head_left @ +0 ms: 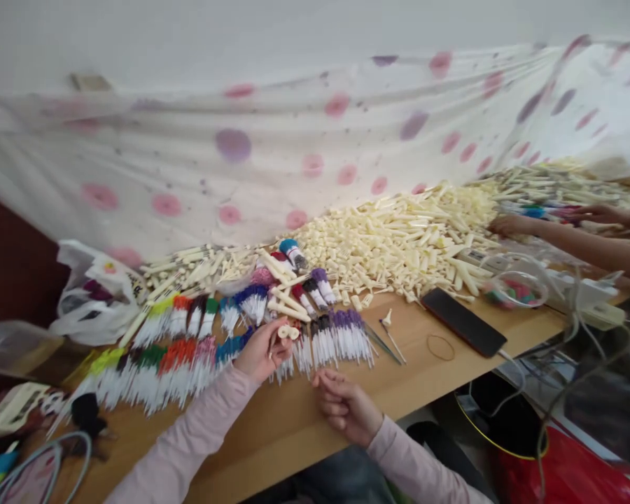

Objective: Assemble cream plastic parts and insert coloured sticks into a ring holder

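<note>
Between the fingers of my left hand is a cream plastic piece with two round ends facing me; it looks like parts of a pen barrel. My right hand is closed just in front of the pen refills, thumb and forefinger pinched together. Whatever it may hold is too small to make out. White pen refills with purple tips lie side by side beyond my hands. To the left, more refills with orange tips and other colours form rows. Long cream pen barrels lie across some bundles.
A large heap of cream plastic parts lines the back of the table. On the right are a black phone, a rubber band, tweezers and cables. Another person's hand reaches in there. A plastic bag sits left.
</note>
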A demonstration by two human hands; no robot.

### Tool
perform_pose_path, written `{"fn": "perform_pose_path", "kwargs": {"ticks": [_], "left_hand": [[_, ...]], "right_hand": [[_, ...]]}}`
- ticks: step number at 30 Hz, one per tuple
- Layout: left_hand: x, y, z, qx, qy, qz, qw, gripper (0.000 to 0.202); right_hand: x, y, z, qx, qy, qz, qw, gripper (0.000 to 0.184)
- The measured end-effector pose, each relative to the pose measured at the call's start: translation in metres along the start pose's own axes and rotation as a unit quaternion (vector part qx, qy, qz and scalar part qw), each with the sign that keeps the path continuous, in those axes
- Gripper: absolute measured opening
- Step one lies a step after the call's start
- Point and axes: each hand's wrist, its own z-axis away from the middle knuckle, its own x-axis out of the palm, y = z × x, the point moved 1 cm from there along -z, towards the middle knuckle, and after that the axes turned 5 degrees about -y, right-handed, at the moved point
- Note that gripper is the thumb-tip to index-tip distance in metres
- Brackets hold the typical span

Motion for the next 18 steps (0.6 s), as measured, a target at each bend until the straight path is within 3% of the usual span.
{"fn": "perform_pose_path", "kwargs": {"ticks": [5, 8, 11, 14, 18], "left_hand": [[-0.045, -0.044, 0.049, -0.067, -0.014, 0.142, 0.987, 0.028], [-0.060, -0.058, 0.064, -0.099, -0.057, 0.197, 0.974, 0.037], [-0.068, -0.065, 0.069, -0.108, -0.083, 0.194, 0.971, 0.044], [-0.071, -0.070, 0.069, -0.093, -0.084, 0.196, 0.973, 0.047], [-0.074, -0.076, 0.070, -0.077, -0.095, 0.204, 0.971, 0.049]], "right_hand": [[0.009, 0.007, -0.005, -0.023, 0.050, 0.026, 0.998, 0.029], [0.021, 0.021, -0.012, -0.051, 0.088, 0.053, 0.993, 0.029], [0.035, 0.039, -0.021, -0.130, 0.149, 0.135, 0.971, 0.031], [0.043, 0.057, -0.027, -0.229, 0.230, 0.256, 0.911, 0.032], [0.048, 0.070, -0.026, -0.317, 0.315, 0.405, 0.797, 0.024]]}}
